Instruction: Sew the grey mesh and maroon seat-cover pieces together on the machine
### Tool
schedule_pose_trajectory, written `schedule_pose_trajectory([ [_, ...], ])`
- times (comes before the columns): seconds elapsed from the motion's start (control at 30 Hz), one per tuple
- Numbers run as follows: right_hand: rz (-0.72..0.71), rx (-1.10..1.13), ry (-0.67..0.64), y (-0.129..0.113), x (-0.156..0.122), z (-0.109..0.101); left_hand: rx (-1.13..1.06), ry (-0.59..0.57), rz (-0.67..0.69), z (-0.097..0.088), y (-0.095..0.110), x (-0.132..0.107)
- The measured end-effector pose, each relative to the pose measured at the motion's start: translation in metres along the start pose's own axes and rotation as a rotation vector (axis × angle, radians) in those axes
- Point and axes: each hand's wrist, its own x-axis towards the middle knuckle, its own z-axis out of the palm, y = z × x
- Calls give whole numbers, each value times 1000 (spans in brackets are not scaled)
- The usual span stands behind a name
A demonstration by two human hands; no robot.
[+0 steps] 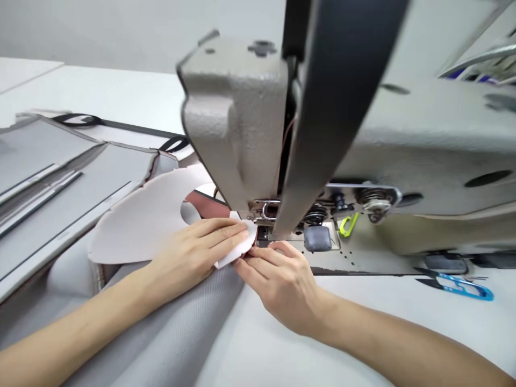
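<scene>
My left hand (191, 250) lies flat with its fingers stretched over a white padded fabric piece (133, 223), close to the sewing machine's (237, 118) presser foot. Beside it, the fingers of my right hand (284, 285) are pressed together on the edge of the grey fabric (181, 328), just in front of the foot. A curved edge with small notches shows on the white piece under my left fingertips. Reddish fabric (207, 206) peeks out behind my left hand. The needle is hidden behind a dark upright bar (338, 80).
Blue thread snips (467, 286) lie on the white table (355, 317) at the right. A yellow-green tool (349, 224) rests on the machine bed behind the tension parts. Grey panels with dark trim (116, 166) and black loops (173, 144) spread across the left.
</scene>
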Motion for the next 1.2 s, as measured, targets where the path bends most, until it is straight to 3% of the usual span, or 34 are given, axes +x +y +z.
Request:
schedule_pose_trajectory([
  [0.17, -32, -44, -8, 1, -4, 5, 49, 9, -16, -7, 3, 1],
  [0.53, -60, -98, -2, -1, -1, 3, -26, 6, -24, -3, 10, 4],
  [0.9, -60, -92, -34, 5, -2, 6, -47, -149, -66, -10, 14, 14],
  [1.1, -56, -114, 6, 14, 0, 1, -43, -178, -94, -8, 17, 26],
  [1.2, 6, -135, -64, 19, -2, -5, -43, -167, -100, -4, 18, 34],
])
